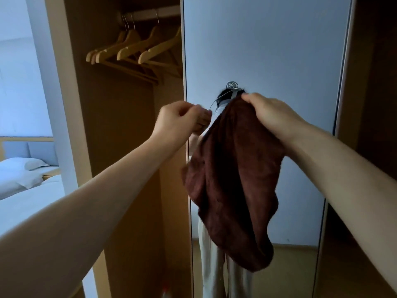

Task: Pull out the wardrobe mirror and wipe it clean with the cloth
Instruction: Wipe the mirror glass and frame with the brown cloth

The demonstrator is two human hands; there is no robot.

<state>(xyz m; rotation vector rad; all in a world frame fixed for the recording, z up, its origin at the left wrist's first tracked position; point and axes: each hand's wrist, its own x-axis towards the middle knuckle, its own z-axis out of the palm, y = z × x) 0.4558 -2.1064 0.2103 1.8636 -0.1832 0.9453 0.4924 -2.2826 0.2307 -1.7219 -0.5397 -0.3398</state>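
Rail (150, 15) carries wooden hangers (137, 50); bed (25, 203) carries pillow (34, 164).

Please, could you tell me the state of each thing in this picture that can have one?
mirror: pulled out, upright, facing the person.
cloth: hanging loose from the right hand.
right hand: grips the cloth's top.
left hand: fingers curled, seems to grip the mirror's left edge.
wardrobe: open.
hangers: on the rail, empty.

A tall upright mirror (279, 50) stands pulled out; a brown cloth (234, 179) hangs before it.
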